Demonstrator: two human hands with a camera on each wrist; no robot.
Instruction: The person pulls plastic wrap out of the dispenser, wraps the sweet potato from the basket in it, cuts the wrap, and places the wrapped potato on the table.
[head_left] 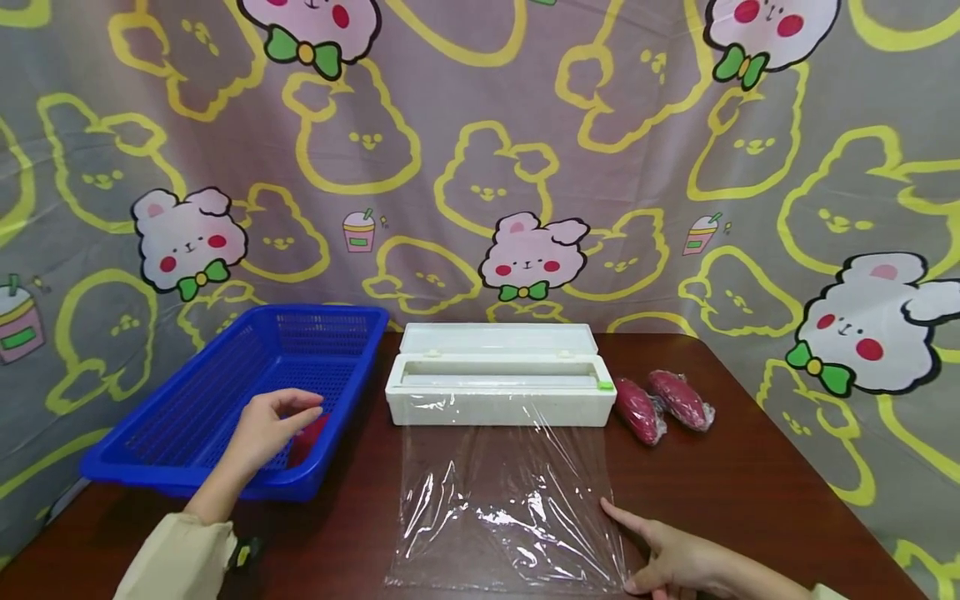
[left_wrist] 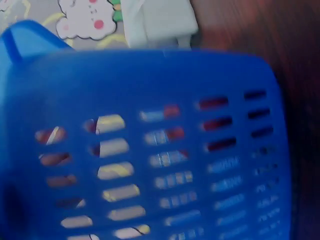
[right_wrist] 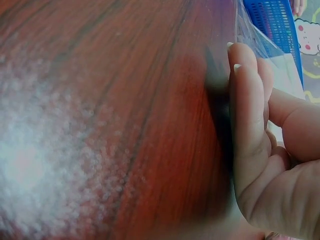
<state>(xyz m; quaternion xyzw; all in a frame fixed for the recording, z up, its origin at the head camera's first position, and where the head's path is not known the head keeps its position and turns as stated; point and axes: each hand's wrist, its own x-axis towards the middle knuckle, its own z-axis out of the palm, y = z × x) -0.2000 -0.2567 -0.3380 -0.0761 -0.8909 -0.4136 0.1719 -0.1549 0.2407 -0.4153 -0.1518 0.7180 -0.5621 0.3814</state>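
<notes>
My left hand hovers over the near right part of a blue plastic basket, thumb close to the fingertips, nothing visible held. Below it in the basket lies a red item, mostly hidden. A sheet of clear cling film runs from a white dispenser box toward me across the table. At the film's near right corner, my right hand touches its edge with a straight index finger and the thumb. In the right wrist view, the right hand's fingers are fairly straight beside the tabletop.
Right of the dispenser, two reddish, sweet-potato-like items lie wrapped in film. The dispenser's lid stands raised at the back. A patterned curtain hangs behind the dark wooden table. The basket's slotted wall fills the left wrist view.
</notes>
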